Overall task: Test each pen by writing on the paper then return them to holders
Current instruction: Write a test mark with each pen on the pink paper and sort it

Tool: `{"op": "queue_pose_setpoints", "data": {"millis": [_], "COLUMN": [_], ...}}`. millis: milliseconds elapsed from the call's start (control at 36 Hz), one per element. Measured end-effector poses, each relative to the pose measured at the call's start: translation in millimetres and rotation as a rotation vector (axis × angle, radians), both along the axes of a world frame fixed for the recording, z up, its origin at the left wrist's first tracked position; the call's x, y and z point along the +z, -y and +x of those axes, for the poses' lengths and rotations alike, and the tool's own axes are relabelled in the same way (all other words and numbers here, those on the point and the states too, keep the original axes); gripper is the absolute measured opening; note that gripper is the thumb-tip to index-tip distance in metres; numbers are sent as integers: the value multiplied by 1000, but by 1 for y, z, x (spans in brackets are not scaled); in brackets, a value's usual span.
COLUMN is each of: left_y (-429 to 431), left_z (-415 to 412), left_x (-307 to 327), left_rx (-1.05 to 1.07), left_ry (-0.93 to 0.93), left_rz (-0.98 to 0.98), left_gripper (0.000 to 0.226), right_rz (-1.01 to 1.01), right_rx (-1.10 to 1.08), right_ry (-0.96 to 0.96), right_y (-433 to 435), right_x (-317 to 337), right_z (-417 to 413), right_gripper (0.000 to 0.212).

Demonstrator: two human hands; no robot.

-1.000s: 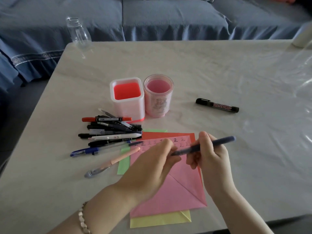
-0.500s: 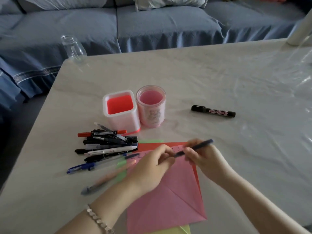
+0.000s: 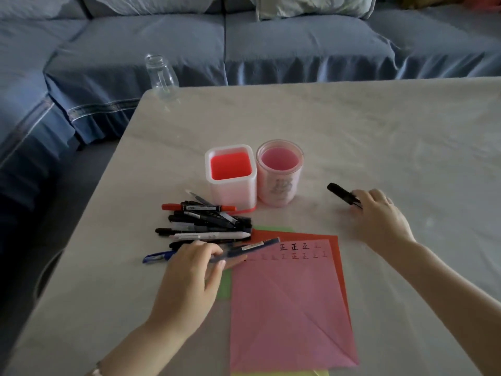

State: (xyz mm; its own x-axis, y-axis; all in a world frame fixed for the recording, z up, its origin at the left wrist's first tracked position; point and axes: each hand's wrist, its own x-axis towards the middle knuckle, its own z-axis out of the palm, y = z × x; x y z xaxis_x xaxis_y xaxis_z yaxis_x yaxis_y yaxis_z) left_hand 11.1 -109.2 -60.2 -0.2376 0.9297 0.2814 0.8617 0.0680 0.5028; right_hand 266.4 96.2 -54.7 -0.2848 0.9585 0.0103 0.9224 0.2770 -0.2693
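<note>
Pink paper at the counter's near edge carries two rows of test marks along its top. Both holders, square and round, look empty, so no pen seems returned. Left hand holds a blue pen beside the pile; right hand closes on the black marker.

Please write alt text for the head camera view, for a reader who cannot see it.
At a pale table, the left hand holds a dark blue pen at the top of pink paper marked with test characters, while the right hand closes on a black marker. Behind a pen pile stand a square holder and round holder, both empty.
</note>
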Motion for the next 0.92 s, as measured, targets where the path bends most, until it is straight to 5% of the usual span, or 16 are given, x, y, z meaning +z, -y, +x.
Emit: {"op": "queue_pose_setpoints", "data": {"millis": [139,250,333,528,722,917], "left_y": [16,23,23,23,29,25], "left_z": [-22,-36,-43,-52,-43,-28], "left_x": [-15,-24,-25,-25,-29,-13], "left_rx": [-115,-88,2,165,33,16], "left_ry": [-202,-316,-338,-337,-356,-210], "left_rz": [11,-6,39,32,85,139], "left_gripper": [19,45,35,35,24,39], "right_rz": [-30,-59,-87,-190,-375,-479], "right_rx": [42,97,135,175,153,90], "right_ry": [-180,-275,-348,-474,-549,-702], "right_y": [40,61,73,96,116,127], "right_x": [16,28,33,45,55,67], "right_z": [-12,-22,-29,-44,-56,-56], "right_gripper": [30,27,26,26,49,28]}}
